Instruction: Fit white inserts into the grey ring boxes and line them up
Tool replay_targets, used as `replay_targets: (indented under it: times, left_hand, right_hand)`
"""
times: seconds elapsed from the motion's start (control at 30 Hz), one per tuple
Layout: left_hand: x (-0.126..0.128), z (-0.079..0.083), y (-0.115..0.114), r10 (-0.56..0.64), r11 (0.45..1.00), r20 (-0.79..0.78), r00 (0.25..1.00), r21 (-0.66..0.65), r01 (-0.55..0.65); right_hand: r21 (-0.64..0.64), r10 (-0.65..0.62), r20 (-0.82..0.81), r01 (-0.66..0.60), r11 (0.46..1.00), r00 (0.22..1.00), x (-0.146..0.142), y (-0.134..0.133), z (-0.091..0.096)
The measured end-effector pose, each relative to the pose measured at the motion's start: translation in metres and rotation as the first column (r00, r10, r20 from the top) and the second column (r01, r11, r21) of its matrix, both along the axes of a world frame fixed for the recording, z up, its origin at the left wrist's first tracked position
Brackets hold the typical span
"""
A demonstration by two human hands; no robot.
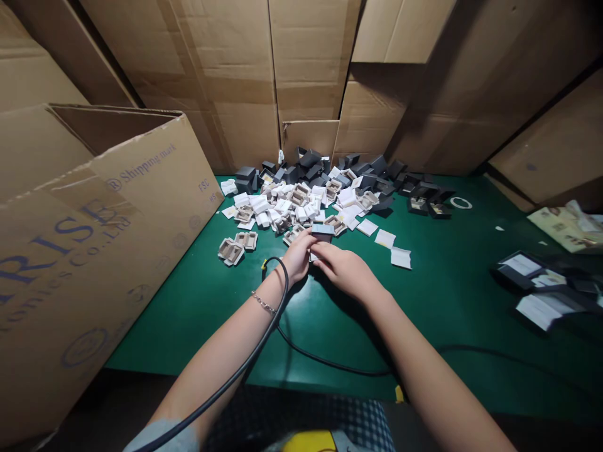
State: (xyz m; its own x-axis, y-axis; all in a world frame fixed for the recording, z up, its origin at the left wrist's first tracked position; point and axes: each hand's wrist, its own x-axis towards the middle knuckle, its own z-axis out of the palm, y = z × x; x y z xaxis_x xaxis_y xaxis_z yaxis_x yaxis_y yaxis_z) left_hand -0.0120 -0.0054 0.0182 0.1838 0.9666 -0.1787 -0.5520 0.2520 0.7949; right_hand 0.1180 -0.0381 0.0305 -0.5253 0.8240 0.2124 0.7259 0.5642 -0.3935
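Observation:
A small dark box (323, 231) with a pale bluish top is held between my two hands above the green table (198, 326). My left hand (298, 256) is closed around its left side. From the right, my right hand (342, 267) grips the lower part, its fingers bent inward. Something white shows under the box between the fingers; I cannot make out what it is. Just beyond my hands lies a heap of white folded papers (259, 203) and grey-brown card inserts (299, 195). Two loose inserts (231, 251) rest left of my hands.
Several black boxes (311, 158) are piled at the back. A large cardboard carton (155, 188) stands at left, with cardboard walls behind. Open black boxes with white papers (541, 311) lie at right. A black cable (325, 361) crosses the table and my left forearm.

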Motion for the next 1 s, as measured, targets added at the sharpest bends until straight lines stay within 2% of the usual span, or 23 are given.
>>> replay_targets:
  times: [0.13, 0.2, 0.27, 0.37, 0.43, 0.53, 0.73, 1.0]
  left_hand:
    - [-0.001, 0.001, 0.0, 0.017, 0.986, 0.066, 0.998, -0.166, -0.006]
    - [-0.001, 0.003, 0.0, 0.031, 0.988, 0.106, 0.994, -0.157, -0.014]
    - [0.002, 0.003, -0.002, 0.073, 0.993, 0.126, 0.989, -0.105, -0.06]
    - [0.007, 0.001, -0.004, 0.188, 0.982, 0.098, 0.977, -0.037, -0.185]
    - [0.011, -0.001, -0.005, 0.214, 0.977, 0.066, 0.975, -0.012, -0.213]
    - [0.012, -0.004, -0.006, 0.145, 0.989, 0.079, 0.986, 0.018, -0.146]
    - [0.002, -0.004, -0.009, -0.117, 0.993, 0.08, 0.99, -0.01, 0.118]
    - [0.003, -0.007, -0.009, -0.1, 0.99, 0.114, 0.988, -0.088, 0.11]
  right_hand:
    - [0.076, -0.034, -0.081, 0.04, 0.996, 0.996, 0.001, -0.002, -0.006]
    - [0.151, -0.069, -0.184, 0.098, 0.984, 0.98, 0.002, -0.003, -0.007]
    - [0.184, -0.15, -0.309, 0.214, 0.959, 0.939, 0.002, -0.003, -0.007]
    - [0.07, -0.292, -0.417, 0.351, 0.934, 0.86, 0.0, -0.004, -0.006]
    - [0.005, -0.321, -0.425, 0.357, 0.934, 0.846, -0.003, -0.004, -0.008]
    - [0.015, -0.303, -0.432, 0.343, 0.939, 0.85, -0.007, -0.004, -0.012]
    - [-0.054, -0.339, -0.505, 0.363, 0.93, 0.793, 0.002, 0.0, -0.017]
    - [-0.017, -0.238, -0.477, 0.261, 0.965, 0.846, 0.018, 0.003, -0.007]
